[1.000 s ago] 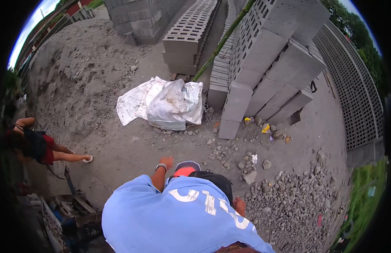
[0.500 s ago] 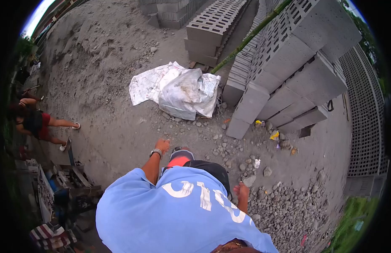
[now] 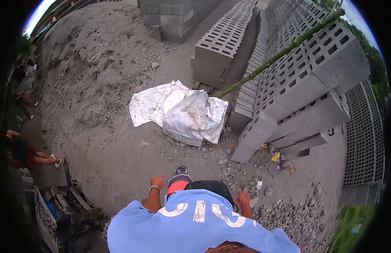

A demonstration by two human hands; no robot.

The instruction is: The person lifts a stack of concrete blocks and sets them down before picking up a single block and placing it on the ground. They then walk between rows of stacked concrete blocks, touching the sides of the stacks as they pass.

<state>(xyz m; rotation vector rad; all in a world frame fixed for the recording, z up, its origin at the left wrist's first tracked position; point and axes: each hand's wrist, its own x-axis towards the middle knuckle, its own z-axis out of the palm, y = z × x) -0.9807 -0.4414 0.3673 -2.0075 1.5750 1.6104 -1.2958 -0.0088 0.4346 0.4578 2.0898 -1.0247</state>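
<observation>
My left hand (image 3: 157,181), with a watch or bracelet at its wrist, hangs beside my left thigh, fingers loosely curled in. On the other side, my right hand (image 3: 244,197) hangs by my hip with its fingers bent into a loose fist. Nothing shows in either hand, and neither touches anything in front of me. Ahead on the ground lie crumpled white plastic sacks (image 3: 191,116), heaped and dusty. A dark bag or pouch (image 3: 210,186) is at my waist, close to the right hand.
Tall stacks of grey hollow blocks (image 3: 303,86) rise at right, with a green pole (image 3: 284,52) leaning across. A lower block row (image 3: 218,48) stands ahead. Gravel (image 3: 288,217) lies right, a dirt mound (image 3: 85,55) left. Wooden scraps (image 3: 73,202) and a person (image 3: 29,154) are at left.
The sacks and block stacks sit lower in view as the camera tilts up and shifts. My hands have swung slightly at my sides. The person at left appears farther toward the edge.
</observation>
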